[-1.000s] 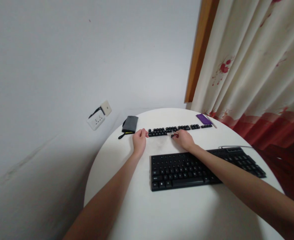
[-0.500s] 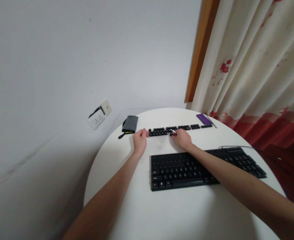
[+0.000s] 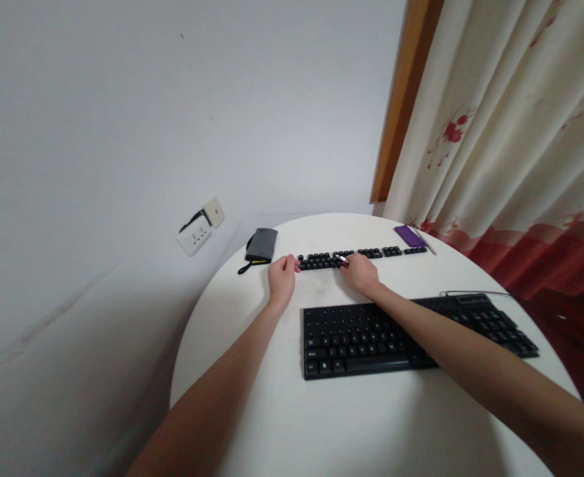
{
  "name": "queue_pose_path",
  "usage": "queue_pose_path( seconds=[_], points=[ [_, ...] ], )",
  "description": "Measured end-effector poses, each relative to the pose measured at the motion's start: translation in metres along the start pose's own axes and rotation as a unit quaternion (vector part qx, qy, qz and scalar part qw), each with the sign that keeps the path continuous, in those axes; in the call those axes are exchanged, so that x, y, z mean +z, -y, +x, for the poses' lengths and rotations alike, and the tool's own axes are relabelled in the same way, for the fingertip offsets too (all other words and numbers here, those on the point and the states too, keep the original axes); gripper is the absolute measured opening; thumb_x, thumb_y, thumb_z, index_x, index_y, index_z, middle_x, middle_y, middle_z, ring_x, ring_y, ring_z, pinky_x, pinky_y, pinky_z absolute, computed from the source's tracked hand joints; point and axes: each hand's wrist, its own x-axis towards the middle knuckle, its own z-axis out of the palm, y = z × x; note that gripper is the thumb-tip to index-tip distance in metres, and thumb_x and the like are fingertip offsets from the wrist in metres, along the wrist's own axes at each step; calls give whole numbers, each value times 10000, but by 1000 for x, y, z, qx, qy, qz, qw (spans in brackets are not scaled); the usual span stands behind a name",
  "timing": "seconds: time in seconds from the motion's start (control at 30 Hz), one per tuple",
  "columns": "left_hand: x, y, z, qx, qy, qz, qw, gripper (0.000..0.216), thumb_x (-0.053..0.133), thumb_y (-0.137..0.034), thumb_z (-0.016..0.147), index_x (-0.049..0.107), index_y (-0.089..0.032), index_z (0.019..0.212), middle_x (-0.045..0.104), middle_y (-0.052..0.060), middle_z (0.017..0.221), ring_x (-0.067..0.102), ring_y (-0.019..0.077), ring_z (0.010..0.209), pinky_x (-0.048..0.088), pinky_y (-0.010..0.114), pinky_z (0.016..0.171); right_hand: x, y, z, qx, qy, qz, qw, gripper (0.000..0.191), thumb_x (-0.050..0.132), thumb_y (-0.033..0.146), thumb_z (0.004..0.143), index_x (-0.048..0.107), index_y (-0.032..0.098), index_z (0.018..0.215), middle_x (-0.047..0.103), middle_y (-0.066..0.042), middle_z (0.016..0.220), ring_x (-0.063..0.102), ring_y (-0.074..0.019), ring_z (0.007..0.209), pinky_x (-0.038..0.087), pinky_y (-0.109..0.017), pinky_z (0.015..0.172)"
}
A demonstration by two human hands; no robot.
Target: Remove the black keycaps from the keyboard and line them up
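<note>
Right hand (image 3: pixel 362 273) edged leftward; silver tool (image 3: pixel 342 260) gripped near keycaps (image 3: pixel 317 264).

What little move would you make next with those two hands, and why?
I'd probably ease the right hand back slightly, drawing its silver tool clear of the black keycaps. The tool's tip is near the right end of their front row, and the hand partly hides that spot; the left hand is by the other end.

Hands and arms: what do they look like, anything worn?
The left hand and right hand wear no gloves. The left arm and right arm are bare to the picture's edge: no sleeves, watches or cables show. Rings: too small to tell.
</note>
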Motion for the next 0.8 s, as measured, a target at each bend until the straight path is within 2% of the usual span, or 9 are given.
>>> queue_pose_path(
  seconds=[0.8],
  points=[
    [0,-3,-3,7,5,16,1000,371,473,-341,921,634,-183,627,617,8,564,580,167,591,421,279,634,-3,5,-1,5,4,26,1000,188,586,246,849,753,169,889,748,-155,955,705,-270,902,500,-304,747]
  ],
)
